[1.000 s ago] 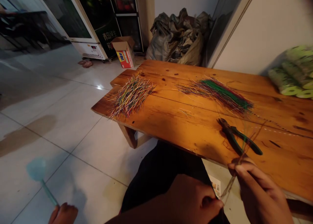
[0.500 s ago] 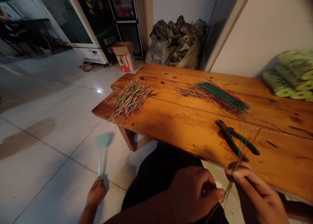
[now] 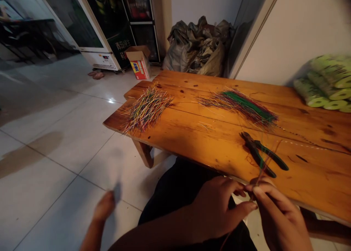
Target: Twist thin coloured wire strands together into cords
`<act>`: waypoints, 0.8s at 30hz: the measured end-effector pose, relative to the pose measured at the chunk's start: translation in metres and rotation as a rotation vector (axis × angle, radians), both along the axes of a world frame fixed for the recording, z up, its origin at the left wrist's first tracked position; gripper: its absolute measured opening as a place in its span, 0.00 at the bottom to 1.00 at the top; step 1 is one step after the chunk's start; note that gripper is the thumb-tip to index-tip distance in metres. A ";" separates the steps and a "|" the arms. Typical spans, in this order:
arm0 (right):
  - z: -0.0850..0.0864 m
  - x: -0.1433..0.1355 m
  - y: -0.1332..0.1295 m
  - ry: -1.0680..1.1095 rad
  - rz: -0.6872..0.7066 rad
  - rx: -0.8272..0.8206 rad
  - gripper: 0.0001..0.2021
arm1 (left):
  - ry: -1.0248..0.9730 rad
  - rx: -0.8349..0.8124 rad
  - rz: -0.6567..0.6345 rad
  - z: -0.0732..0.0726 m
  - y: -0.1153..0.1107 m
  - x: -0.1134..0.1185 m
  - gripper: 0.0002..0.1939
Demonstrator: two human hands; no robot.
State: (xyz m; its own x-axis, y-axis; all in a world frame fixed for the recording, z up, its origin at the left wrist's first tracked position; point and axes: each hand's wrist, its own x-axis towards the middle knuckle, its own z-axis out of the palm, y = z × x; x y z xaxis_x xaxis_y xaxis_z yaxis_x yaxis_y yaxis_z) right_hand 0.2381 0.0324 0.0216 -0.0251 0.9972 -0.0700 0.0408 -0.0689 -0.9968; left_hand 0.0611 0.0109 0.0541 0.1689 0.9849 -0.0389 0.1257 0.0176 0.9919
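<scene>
Right hand (image 3: 275, 209): pinches thin wires (image 3: 261, 168).
Left hand (image 3: 218, 201): just beside it; can't tell if it holds any.
Pliers (image 3: 256, 154): lie on the wooden table (image 3: 192, 145), handles apart.

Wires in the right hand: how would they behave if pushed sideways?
Probably bend easily: the wires look thin. They may spring back rather than flop, since their free ends stand out past the right hand. Likely to splay: those ends spread apart.

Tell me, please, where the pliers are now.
In the head view, the pliers lie right of centre on the table, just beyond the right hand, whose strands cross in front of them; the partly green bundle is farther back.
</scene>
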 end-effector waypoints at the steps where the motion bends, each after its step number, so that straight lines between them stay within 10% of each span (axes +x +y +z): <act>1: -0.001 -0.001 0.000 -0.004 0.010 -0.002 0.02 | 0.003 0.000 -0.010 -0.001 0.008 0.015 0.13; 24: -0.005 -0.011 0.004 0.026 -0.035 -0.010 0.05 | 0.092 0.086 -0.033 -0.019 0.012 0.023 0.10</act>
